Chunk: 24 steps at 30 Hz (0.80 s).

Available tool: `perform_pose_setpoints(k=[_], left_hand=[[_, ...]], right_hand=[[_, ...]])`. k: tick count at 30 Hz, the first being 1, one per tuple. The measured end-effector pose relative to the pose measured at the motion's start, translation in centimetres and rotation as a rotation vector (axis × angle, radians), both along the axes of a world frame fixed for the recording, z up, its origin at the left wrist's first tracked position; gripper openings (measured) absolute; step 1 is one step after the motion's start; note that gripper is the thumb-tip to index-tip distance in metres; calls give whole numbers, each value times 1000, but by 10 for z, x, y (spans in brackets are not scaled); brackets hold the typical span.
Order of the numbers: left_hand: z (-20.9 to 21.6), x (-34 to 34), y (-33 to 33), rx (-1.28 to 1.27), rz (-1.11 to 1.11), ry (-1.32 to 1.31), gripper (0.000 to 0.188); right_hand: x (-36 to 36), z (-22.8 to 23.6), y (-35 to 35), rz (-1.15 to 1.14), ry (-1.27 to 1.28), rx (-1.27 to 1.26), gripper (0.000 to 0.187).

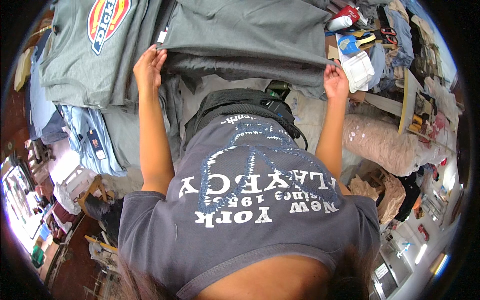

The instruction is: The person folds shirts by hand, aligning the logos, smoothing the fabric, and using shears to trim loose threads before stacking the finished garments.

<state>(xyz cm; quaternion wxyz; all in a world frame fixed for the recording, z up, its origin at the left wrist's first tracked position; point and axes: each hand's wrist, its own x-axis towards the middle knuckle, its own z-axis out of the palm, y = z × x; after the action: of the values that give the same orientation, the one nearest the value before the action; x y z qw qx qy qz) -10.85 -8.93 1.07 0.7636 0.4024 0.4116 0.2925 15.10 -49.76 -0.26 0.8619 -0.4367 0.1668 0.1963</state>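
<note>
A dark grey garment (250, 37) is spread across the table in front of me, its near edge stretched between my hands. My left hand (150, 67) pinches the edge at its left end, just below a small white label (162, 37). At the right end, the fingers of my right hand (335, 81) are closed on the corner of the same edge. Darker folds of cloth hang under this edge. Beside my left hand lies a grey T-shirt (65, 60) with a red, yellow and blue printed emblem. A white lidded box (358, 71) sits just right of my right hand.
A blue tool with a cream handle (350, 45) and red-and-black-handled scissors (389, 35) lie at the upper right. Light blue clothing (90, 132) with a hang tag hangs at the left. A brown plastic-wrapped bundle (377, 142) lies at the right. A black bag (235, 102) is at my waist.
</note>
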Motion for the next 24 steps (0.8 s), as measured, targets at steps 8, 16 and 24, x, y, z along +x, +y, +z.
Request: perform_pose_setpoints(k=[8, 16, 24], left_hand=[[-20, 26, 0, 292, -63, 121, 40], [-4, 46, -67, 1385, -434, 251, 31], [-34, 65, -85, 1686, -774, 396, 39]], right_hand=[[9, -8, 36, 98, -178, -153, 48], [-47, 1, 88, 197, -1034, -887, 38], [-76, -21, 115, 649, -1535, -1439, 38]])
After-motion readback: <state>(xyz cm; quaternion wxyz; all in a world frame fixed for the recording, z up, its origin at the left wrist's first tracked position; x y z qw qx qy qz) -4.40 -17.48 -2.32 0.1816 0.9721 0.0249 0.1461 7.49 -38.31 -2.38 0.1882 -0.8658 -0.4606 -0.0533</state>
